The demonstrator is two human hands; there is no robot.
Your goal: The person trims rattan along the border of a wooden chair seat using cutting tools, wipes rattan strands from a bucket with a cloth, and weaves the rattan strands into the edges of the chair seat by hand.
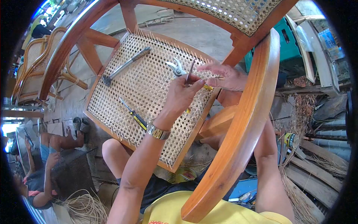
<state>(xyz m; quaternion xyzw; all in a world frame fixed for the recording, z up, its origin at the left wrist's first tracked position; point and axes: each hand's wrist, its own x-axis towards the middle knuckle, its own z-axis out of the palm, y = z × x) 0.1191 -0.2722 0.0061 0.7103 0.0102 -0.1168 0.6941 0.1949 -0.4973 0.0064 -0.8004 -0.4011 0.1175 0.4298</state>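
Left hand (pixel 180 95) pinched thin dark tool (pixel 190 70) | right hand (pixel 228 78) hung open, fingers extended | woven cane seat (pixel 140 87) lay mid-scene beneath both | near, yellow shirt (pixel 169 209) bore red lettering, cut off, unreadable

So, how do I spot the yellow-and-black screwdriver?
Start at the brown wooden chair, then its woven tan cane seat. There, below the metal-shafted hammer in the picture, lies the screwdriver with a yellow-and-black handle. Unlike the hammer, it has no head, just a slim metal shaft.
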